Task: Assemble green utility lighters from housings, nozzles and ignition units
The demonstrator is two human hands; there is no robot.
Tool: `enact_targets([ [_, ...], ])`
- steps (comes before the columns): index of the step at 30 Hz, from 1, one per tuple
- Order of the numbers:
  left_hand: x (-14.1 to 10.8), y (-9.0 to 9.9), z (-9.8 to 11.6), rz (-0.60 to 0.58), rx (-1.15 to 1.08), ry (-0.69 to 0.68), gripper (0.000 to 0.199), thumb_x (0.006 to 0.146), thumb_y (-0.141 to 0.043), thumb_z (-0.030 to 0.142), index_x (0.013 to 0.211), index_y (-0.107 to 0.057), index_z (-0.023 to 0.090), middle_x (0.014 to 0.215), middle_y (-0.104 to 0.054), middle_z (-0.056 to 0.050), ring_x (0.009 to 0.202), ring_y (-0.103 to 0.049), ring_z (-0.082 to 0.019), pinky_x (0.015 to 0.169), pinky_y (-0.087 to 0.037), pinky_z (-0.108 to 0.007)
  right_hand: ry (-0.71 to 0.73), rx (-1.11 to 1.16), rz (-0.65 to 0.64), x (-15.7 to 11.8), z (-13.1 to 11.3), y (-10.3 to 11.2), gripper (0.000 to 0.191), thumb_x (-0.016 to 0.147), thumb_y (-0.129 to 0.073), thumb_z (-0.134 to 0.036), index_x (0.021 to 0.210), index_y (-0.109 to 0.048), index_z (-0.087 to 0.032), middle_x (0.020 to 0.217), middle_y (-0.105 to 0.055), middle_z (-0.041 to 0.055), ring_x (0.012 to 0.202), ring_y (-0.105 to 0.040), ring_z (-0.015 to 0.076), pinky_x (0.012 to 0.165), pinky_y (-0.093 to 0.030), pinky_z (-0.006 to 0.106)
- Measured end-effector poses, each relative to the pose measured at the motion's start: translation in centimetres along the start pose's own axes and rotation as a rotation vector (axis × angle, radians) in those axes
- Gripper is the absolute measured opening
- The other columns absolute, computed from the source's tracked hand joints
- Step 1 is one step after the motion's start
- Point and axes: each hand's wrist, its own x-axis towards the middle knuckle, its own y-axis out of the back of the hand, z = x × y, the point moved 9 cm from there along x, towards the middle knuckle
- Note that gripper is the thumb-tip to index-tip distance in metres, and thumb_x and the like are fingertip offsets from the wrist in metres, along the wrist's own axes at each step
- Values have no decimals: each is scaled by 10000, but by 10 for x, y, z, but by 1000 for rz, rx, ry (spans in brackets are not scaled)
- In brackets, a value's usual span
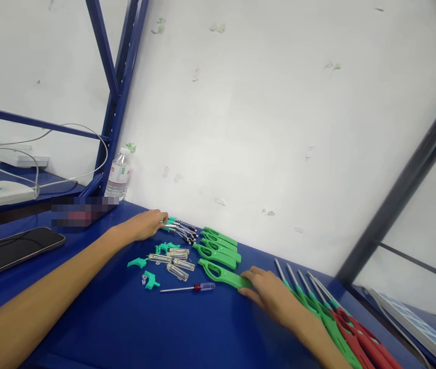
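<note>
My left hand reaches to the far side of the table, its fingers curled at the near end of a bunch of wired metal nozzle parts. What its fingertips pinch is hidden. My right hand has its thumb and fingers around the right end of a green lighter handle shell, which lies on the blue table. Several similar green shells lie in a row just behind. Between my hands are clear fuel tanks, teal triggers and a screwdriver with a red and purple handle.
Assembled green and red lighters lie side by side at the right. A phone rests on the left, with a water bottle against the blue frame post. A power strip and cables are farther left. A white wall rises behind.
</note>
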Motion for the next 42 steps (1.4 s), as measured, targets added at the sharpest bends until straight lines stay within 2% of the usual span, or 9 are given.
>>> enact_targets([
  [5,-7,23,7,114,-45,18,344,1072,-713,391,1348,-672,188,1320,-710,-97,1094,-734,-251,937,-646,-464,-20,-83,74,-25,4,16,208,1076,-677,-210,1252,-774,-153,1145,-818,155,1063,-804,399,953,-590,539],
  [10,-12,44,21,228,-93,1,341,1074,-711,384,1349,-670,187,1323,-706,-97,1080,-734,-246,928,-647,-459,96,-86,140,-66,-16,22,245,1031,-760,-253,1276,-759,-231,1139,-840,71,981,-832,315,877,-632,432],
  [16,-22,73,52,384,-185,-43,331,1079,-697,386,1342,-667,186,1340,-693,-98,1083,-722,-246,953,-628,-473,292,-99,190,-84,-56,0,447,800,-998,-325,1181,-777,-253,1028,-864,8,814,-855,277,746,-660,344],
  [21,-62,91,89,470,-335,-87,367,1144,-408,326,1305,-711,194,1267,-714,-104,1116,-712,-255,1033,-566,-433,238,-66,211,-87,-55,14,419,887,-921,-292,1280,-776,-264,1138,-867,33,904,-870,291,793,-701,355],
  [26,-126,80,111,440,-459,-90,450,1145,-340,501,1344,-710,341,1229,-778,-24,1114,-751,-249,917,-610,-339,37,1,202,-96,-12,17,281,1048,-703,-346,1291,-807,-251,1168,-864,89,1000,-868,322,841,-726,392],
  [29,-159,58,111,387,-516,-120,413,1119,-400,537,1346,-727,429,1192,-812,-6,1089,-788,-240,900,-651,-303,-75,7,176,-97,18,-2,300,1053,-665,-356,1272,-828,-232,1197,-862,122,1090,-848,368,916,-718,477],
  [31,-177,41,105,391,-501,-120,360,1089,-494,524,1354,-735,491,1298,-807,15,1213,-772,-264,985,-653,-320,-90,22,210,-98,26,-7,412,1025,-687,-342,1413,-765,-228,1294,-837,138,1165,-824,383,965,-701,511],
  [38,-192,-9,98,310,-559,-45,315,1052,-580,507,1260,-812,460,1245,-831,8,1206,-782,-283,973,-672,-330,5,295,333,-100,-20,18,437,1094,-656,-434,1526,-672,-375,1412,-793,37,1269,-781,290,1071,-647,366],
  [42,-184,-13,109,299,-555,-34,296,973,-675,593,1187,-840,470,1161,-841,-19,1142,-800,-308,942,-688,-363,11,418,289,-85,-45,4,431,1017,-773,-475,1434,-743,-366,1404,-795,46,1295,-761,320,1073,-637,369],
])
